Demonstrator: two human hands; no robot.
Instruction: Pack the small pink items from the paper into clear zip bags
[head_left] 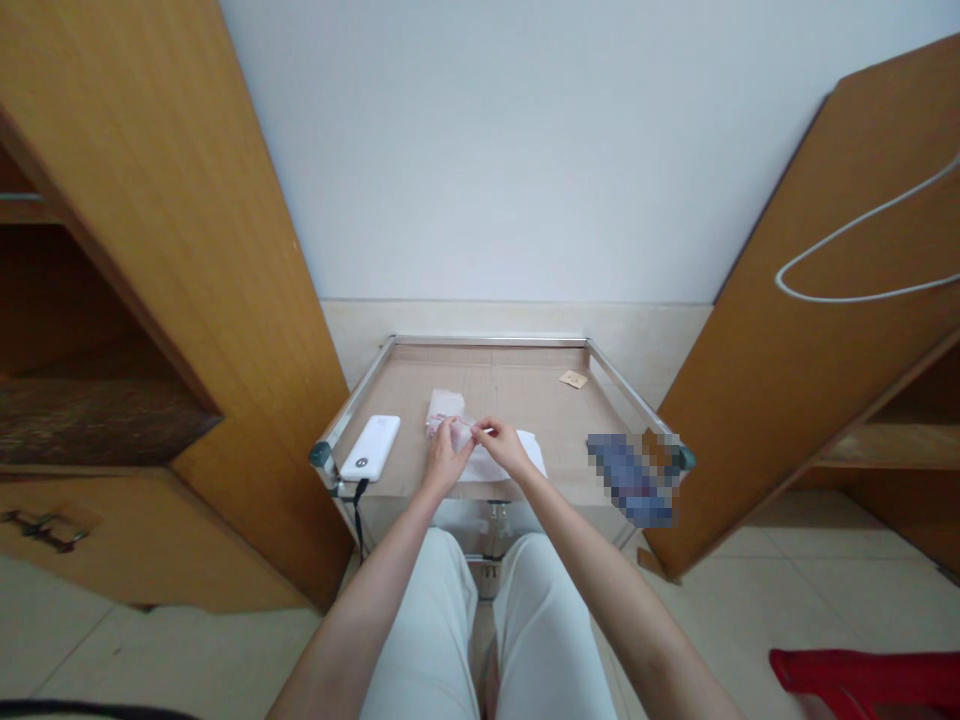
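My left hand (pixel 448 460) is closed on a thin, crinkled plastic bag (pixel 460 434), see-through with pinkish marks. From the other side my right hand (pixel 501 443) pinches the edge of the same bag, fingertips close to the left ones. Just beyond my left fingers lies a small white packet (pixel 447 402); I cannot tell whether it joins the bag. A white sheet of paper (pixel 531 452) lies flat beneath my right hand and wrist. What is inside the bag, if anything, is too small to make out.
The brown-covered table (pixel 495 375) has a raised metal rim. On its left lies a white power bank (pixel 373 447) with a black cable (pixel 359 510). A small tan card (pixel 574 379) sits at the back right; a pixelated blue item (pixel 630 478) lies front right. Wooden cabinets flank both sides.
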